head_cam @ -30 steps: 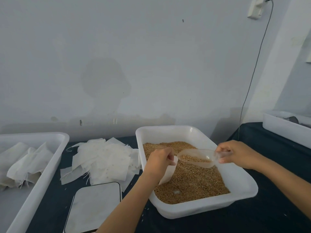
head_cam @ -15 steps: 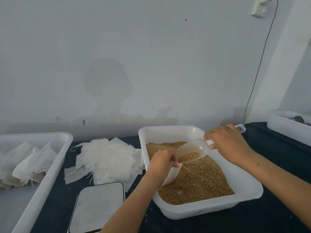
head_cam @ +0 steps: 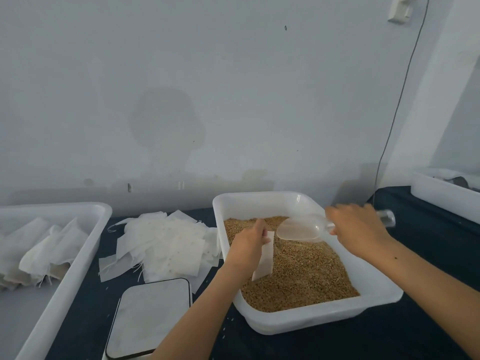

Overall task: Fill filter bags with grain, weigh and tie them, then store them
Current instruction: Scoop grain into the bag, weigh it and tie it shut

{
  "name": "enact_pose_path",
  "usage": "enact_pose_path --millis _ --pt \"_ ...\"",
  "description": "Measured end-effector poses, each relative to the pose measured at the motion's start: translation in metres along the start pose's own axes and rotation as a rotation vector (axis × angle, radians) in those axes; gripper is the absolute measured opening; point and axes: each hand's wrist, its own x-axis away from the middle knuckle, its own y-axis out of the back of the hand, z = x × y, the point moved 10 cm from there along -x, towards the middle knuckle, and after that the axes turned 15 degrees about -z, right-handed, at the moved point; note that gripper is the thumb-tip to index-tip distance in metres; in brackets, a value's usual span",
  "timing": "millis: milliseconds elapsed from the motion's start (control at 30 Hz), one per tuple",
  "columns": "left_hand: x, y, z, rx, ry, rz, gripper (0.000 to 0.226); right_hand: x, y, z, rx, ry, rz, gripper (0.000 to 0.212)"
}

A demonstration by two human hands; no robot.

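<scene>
From the head camera we see a white tub (head_cam: 306,324) of grain (head_cam: 309,276) on a dark table (head_cam: 405,341), set against a pale wall. Our left hand (head_cam: 248,246) pinches the top of a white filter bag (head_cam: 264,257), which hangs upright over the grain inside the tub, its lower end touching or just above the grain; we cannot tell which. Our right hand (head_cam: 357,229) is curled round the handle of a clear scoop (head_cam: 298,231), whose bowl is tipped toward the mouth of the bag, just beside our left fingers; its handle end sticks out past the right hand. Left of the tub lies a loose pile of empty bags (head_cam: 166,245), and in front of that pile sits a scale (head_cam: 150,318) with a pale square top. At the far left a second tub (head_cam: 67,276) holds more bags (head_cam: 33,255); whether they hold grain we cannot tell. A third tub (head_cam: 441,196) stands at the right edge, well apart from the grain.
</scene>
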Motion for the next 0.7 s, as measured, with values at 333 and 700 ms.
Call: enact_pose_path --millis 333,700 --pt "-0.004 0.04 0.027 0.683 0.407 -0.281 0.023 0.043 -0.086 0.058 -0.338 -0.105 0.343 0.025" --pt "-0.007 0.067 -0.01 0.893 0.357 -0.261 0.014 0.02 -0.009 0.102 -1.812 -0.361 0.396 0.038"
